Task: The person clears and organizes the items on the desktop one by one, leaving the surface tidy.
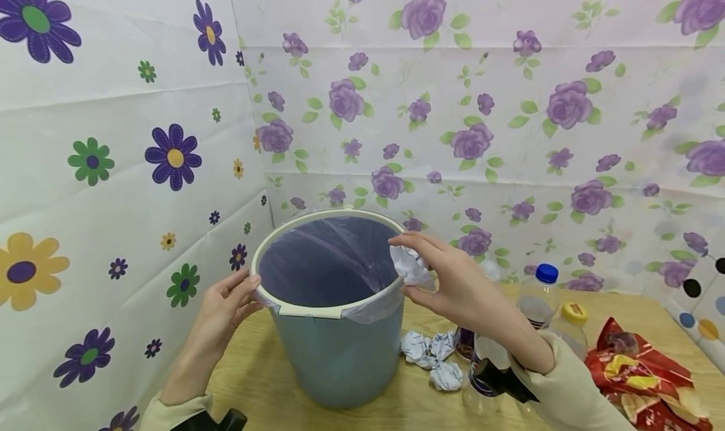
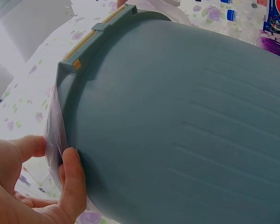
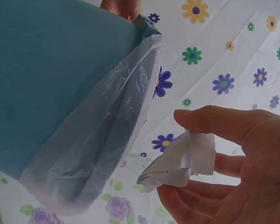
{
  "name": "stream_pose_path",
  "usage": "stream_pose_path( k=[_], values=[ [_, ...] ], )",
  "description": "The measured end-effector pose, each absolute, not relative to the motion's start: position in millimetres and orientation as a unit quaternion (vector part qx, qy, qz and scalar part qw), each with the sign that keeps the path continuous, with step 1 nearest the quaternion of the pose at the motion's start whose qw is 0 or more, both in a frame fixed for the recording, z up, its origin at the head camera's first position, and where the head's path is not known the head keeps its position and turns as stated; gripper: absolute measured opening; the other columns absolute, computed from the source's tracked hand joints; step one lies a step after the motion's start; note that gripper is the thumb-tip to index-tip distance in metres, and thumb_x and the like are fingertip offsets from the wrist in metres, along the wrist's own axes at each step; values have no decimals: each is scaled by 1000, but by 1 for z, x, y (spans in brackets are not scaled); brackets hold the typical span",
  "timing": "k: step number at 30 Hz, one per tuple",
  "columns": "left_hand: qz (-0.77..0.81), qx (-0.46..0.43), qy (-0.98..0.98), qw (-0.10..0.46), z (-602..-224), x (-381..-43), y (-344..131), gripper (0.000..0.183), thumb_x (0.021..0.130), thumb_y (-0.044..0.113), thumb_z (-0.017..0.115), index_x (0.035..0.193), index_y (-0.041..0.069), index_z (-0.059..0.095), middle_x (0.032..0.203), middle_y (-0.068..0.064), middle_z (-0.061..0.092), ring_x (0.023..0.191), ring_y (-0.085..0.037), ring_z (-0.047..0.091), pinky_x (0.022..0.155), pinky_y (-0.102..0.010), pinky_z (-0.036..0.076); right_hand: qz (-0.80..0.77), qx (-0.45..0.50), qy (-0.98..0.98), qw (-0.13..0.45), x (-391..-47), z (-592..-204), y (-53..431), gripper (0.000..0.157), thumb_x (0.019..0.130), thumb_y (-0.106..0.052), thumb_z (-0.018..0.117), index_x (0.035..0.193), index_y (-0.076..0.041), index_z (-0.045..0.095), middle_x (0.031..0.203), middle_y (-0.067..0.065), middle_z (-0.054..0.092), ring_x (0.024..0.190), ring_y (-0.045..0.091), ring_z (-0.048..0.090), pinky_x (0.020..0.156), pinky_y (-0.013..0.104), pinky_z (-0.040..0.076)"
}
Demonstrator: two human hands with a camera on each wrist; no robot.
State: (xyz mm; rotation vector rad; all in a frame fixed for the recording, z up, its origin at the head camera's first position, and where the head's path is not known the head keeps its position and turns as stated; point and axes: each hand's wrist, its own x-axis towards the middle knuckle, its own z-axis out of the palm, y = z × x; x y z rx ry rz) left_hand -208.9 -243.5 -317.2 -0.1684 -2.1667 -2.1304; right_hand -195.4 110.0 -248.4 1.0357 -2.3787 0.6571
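Note:
A blue-grey trash can [image 1: 340, 355] with a cream rim stands upright, lined with a thin translucent bag [image 3: 98, 154] folded over its edge. My left hand [image 1: 223, 314] pinches the rim and bag at the left side, thumb and fingers on either side of the edge in the left wrist view. Between the thumb and fingers of my right hand [image 1: 447, 280] is a crumpled paper ball [image 1: 409, 264], held at the right side of the rim. Several more crumpled paper balls [image 1: 446, 376] lie on the table right of the can.
Clear plastic bottles stand to the right, one with a blue cap [image 1: 547, 273] and one with a yellow cap [image 1: 574, 313]. Red snack wrappers [image 1: 640, 374] lie at the right of the wooden table [image 1: 255, 380]. Flowered sheets [image 1: 362, 135] hang behind and at left.

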Motion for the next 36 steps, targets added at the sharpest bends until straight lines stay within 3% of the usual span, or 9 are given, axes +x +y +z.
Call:
stream_pose_path(
  k=[4, 12, 23, 30, 36],
  values=[
    [-697, -52, -714, 49, -317, -208, -244, 63, 92, 27, 54, 141, -3, 27, 101, 12, 62, 83, -2, 61, 77, -16, 54, 243, 381, -865, 219, -201, -242, 101, 62, 79, -16, 70, 134, -21, 41, 132, -3, 49, 91, 9, 54, 71, 26, 51],
    [-695, -57, -715, 51, -317, -208, -244, 62, 92, 27, 54, 140, -3, 28, 102, 12, 62, 82, -2, 61, 76, -16, 54, 236, 390, -860, 228, -207, -236, 87, 61, 79, -10, 70, 133, -17, 43, 134, -2, 46, 120, 17, 49, 91, 34, 50],
    [-697, -63, -713, 49, -317, -210, -245, 64, 92, 28, 55, 140, -5, 28, 97, 11, 62, 83, -2, 62, 77, -17, 54, 238, 394, -858, 228, -216, -239, 71, 52, 81, -7, 67, 128, -18, 49, 141, 9, 40, 124, 26, 47, 85, 35, 52],
    [-695, -62, -714, 50, -318, -212, -244, 64, 92, 28, 55, 139, -5, 29, 94, 10, 63, 82, -2, 62, 77, -17, 54, 261, 381, -863, 205, -222, -247, 70, 55, 79, -15, 71, 130, -18, 48, 146, 12, 32, 135, 29, 31, 101, 46, 42],
    [-697, -64, -713, 50, -317, -210, -244, 62, 92, 26, 54, 140, -5, 28, 97, 12, 63, 82, -2, 62, 77, -17, 54, 292, 359, -858, 223, -218, -257, 82, 44, 83, -20, 67, 124, -16, 53, 141, 11, 38, 132, 28, 36, 98, 45, 45]
  ],
)
